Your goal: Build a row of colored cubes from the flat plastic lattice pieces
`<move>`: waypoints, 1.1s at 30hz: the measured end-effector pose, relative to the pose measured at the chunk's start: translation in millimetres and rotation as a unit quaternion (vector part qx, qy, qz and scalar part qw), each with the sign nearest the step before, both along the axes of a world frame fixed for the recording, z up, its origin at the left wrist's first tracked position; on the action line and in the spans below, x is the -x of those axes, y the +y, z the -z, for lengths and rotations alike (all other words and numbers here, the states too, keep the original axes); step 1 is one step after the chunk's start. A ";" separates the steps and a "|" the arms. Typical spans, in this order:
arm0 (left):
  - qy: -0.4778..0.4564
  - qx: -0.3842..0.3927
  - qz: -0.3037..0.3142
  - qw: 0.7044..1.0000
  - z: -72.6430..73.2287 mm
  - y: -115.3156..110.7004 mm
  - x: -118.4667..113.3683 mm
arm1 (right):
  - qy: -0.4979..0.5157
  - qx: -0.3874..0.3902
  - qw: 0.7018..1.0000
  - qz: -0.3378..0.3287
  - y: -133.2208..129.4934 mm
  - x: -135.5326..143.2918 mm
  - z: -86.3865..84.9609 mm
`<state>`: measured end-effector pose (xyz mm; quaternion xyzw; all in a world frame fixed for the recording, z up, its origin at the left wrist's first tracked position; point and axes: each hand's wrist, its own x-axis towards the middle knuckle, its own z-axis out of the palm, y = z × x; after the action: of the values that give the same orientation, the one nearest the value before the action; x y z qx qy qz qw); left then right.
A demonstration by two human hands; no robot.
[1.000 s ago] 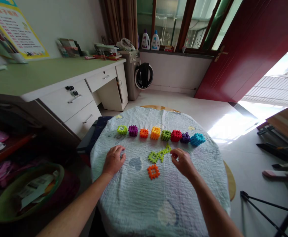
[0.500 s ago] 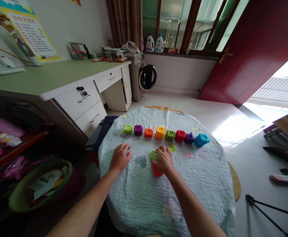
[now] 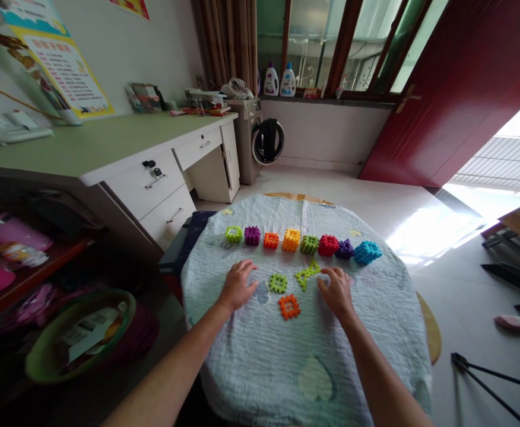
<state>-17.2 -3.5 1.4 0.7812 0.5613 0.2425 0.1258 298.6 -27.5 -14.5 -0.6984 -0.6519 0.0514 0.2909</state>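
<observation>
Two bare hands framed a scatter of plastic interlocking tiles on a pale patterned cloth [image 3: 260,362], both grips slack, thumbs parted from fingers and nothing visible in either. The right hand [image 3: 336,290] was clearly the nearer to the lime-green triangular tiles [image 3: 307,274], which lay flat at about ten o'clock from its fingertips — so close that, from where I stood, contact could not be told. Together the triangles made a short strip, its long axis slanting from between seven and eight o'clock up to between one and two. The lime-green square tile [image 3: 278,283] lay flat at three o'clock from the left hand [image 3: 238,284], apart from its fingers and nearer to it than to the right. Between the hands — at eight o'clock from the right — rested the orange square tile [image 3: 289,306]. Toward twelve o'clock stood a row of coloured blocks [image 3: 291,240].
</observation>
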 end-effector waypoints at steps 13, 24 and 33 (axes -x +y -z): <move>0.179 0.069 0.199 0.961 -31.4 22.9 -56.6 | -0.013 -0.006 1.000 -0.001 -6.2 0.4 14.0; 0.122 -0.045 0.184 0.974 -79.1 75.6 -116.2 | -0.009 -0.007 1.000 0.011 -7.4 4.4 8.8; 0.233 -0.026 0.197 0.952 -91.0 122.1 -173.3 | -0.006 0.003 1.000 0.022 -9.0 7.8 4.9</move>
<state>156.1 118.6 92.5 0.9143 0.4029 0.0386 0.0160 290.8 -36.5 -19.4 -0.7134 -0.6381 0.0430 0.2864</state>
